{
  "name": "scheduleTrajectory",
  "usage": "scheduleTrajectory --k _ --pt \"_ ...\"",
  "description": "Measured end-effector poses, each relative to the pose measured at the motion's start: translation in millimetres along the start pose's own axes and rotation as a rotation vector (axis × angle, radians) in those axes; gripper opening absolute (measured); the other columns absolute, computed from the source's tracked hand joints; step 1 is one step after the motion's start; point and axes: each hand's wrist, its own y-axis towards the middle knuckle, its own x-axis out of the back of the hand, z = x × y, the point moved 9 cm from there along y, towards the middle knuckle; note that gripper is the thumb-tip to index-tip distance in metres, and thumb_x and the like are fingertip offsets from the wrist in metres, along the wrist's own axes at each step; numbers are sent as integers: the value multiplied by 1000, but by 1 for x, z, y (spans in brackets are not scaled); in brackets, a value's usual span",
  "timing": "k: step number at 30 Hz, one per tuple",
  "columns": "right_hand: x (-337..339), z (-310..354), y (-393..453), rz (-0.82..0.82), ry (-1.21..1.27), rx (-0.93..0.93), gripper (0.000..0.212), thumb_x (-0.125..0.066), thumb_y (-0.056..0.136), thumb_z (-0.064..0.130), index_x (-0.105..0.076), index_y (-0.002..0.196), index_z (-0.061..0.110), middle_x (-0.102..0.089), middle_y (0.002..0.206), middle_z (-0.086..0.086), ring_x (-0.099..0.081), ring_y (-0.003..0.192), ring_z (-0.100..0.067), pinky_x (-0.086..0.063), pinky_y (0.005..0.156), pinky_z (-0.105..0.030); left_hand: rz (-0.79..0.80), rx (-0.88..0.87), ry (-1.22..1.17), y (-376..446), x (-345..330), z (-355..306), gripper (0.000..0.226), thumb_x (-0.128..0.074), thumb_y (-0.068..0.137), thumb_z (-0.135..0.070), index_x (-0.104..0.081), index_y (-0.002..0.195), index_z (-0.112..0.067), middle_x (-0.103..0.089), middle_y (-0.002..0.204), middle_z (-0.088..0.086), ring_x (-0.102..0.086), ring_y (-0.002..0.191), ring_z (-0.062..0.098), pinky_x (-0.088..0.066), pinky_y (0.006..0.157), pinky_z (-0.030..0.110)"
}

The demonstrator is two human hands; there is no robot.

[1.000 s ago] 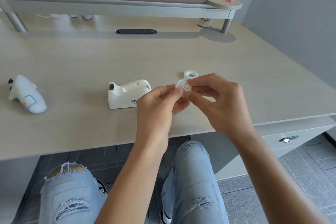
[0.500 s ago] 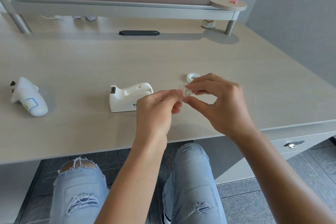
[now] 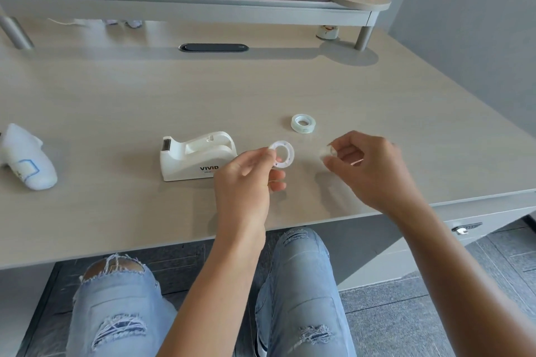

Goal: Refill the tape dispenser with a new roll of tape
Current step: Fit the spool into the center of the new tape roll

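Observation:
A white tape dispenser [image 3: 194, 158] marked VIVID stands on the desk [image 3: 116, 101], its roll cradle open and holding nothing. A new roll of clear tape [image 3: 303, 123] lies flat behind my hands. My left hand [image 3: 246, 180] pinches a white plastic ring [image 3: 282, 153], a flanged spool piece, just right of the dispenser. My right hand [image 3: 368, 168] is apart from it, farther right, and holds a small translucent white piece [image 3: 327, 151] between thumb and fingers. Both hands hover just above the desk.
A white handheld device [image 3: 24, 158] with a blue outline lies at the desk's left edge. A grey raised shelf [image 3: 185, 9] runs along the back, with a dark slot [image 3: 213, 47] before it. A small cup [image 3: 327, 32] stands under the shelf's round end. My knees are below the desk's front edge.
My hands were together, working on one small white part. They have pulled apart: the left now keeps the ring, the right carries the small piece off to the right.

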Motion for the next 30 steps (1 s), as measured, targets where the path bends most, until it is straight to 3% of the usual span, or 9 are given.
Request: scheduleTrajectory --k 3,7,9,12,15,20,22,26,30 --pt "-5 -7 1 86 -200 10 8 -71 85 34 -67 84 27 -70 82 11 -68 79 -12 -58 78 -40 -9 -24 38 1 -2 1 17 -69 95 -13 -80 82 -12 -76 73 2 -66 65 19 -56 60 32" --pt "-12 -6 3 153 -307 42 9 -66 85 37 -63 85 29 -65 83 11 -65 80 -16 -57 76 -43 -1 -118 216 3 -7 -3 11 -69 95 -13 -79 99 -11 -76 72 -1 -66 59 11 -56 56 28" --pt "-12 -7 5 162 -313 42 8 -66 84 37 -64 86 29 -64 82 13 -64 81 -16 -57 77 -42 17 -179 364 4 -11 -7 11 -70 93 -16 -80 98 -15 -77 72 -4 -65 58 6 -56 61 26" --pt "-12 -8 5 166 -288 43 8 -66 84 37 -65 86 29 -64 82 14 -65 81 -15 -57 77 -42 10 -293 570 5 -19 -17 11 -70 92 -17 -81 93 -17 -79 78 -7 -72 74 6 -53 70 17" --pt "-9 -12 4 145 -249 38 10 -68 84 40 -66 84 30 -68 82 13 -68 81 -12 -58 77 -41 -10 -374 765 8 -27 -21 14 -68 91 -15 -80 86 -17 -79 80 -4 -73 77 16 -55 72 29" --pt "-2 -20 6 92 -115 -16 10 -76 83 29 -67 82 25 -72 79 10 -70 77 -8 -53 71 -25 -7 -447 1017 12 -39 -14 16 -64 92 -22 -78 86 -24 -73 92 -2 -67 87 25 -56 74 42" --pt "0 -21 7 66 -72 -23 10 -76 83 25 -67 82 22 -72 76 10 -68 72 -5 -49 65 -16 9 -463 1026 14 -45 -16 16 -64 93 -25 -79 91 -23 -74 96 -1 -67 91 25 -55 76 42" --pt "2 -24 11 29 -26 -15 7 -74 87 21 -73 94 20 -70 77 12 -65 70 -7 -47 66 -14 61 -493 991 26 -64 -32 18 -63 94 -25 -78 101 -17 -76 102 1 -68 96 26 -53 85 41" --pt "4 -28 15 21 -17 11 13 -73 90 20 -76 101 24 -71 86 13 -65 81 -2 -41 64 -5 89 -455 1020 50 -88 -41 23 -61 96 -22 -74 114 -17 -74 114 2 -67 108 26 -54 90 41"
